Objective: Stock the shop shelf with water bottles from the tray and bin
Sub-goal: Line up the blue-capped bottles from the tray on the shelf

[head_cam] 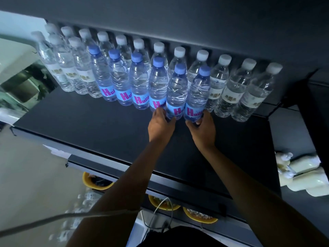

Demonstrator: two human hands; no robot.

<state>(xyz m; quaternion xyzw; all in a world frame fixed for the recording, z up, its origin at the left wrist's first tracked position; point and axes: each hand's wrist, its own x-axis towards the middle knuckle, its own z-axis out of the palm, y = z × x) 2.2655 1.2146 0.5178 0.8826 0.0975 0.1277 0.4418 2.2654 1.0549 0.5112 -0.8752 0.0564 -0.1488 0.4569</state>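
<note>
On the black shelf (89, 125) stand two rows of water bottles. The back row has white caps (224, 59). In front stand several blue-capped bottles with blue labels (117, 77). My left hand (160, 124) grips the base of one blue-capped bottle (177, 91). My right hand (203, 129) grips the base of the blue-capped bottle beside it (198, 91), at the right end of the front row. Both bottles stand upright at the shelf, touching each other.
White-capped bottles with pale labels (245, 93) continue to the right of my hands, and more stand at the left end (67, 68). Below the shelf edge are yellow bowls (200, 217), a cable (160, 207) and loose bottles on the floor (83, 202). A dark panel overhangs the shelf.
</note>
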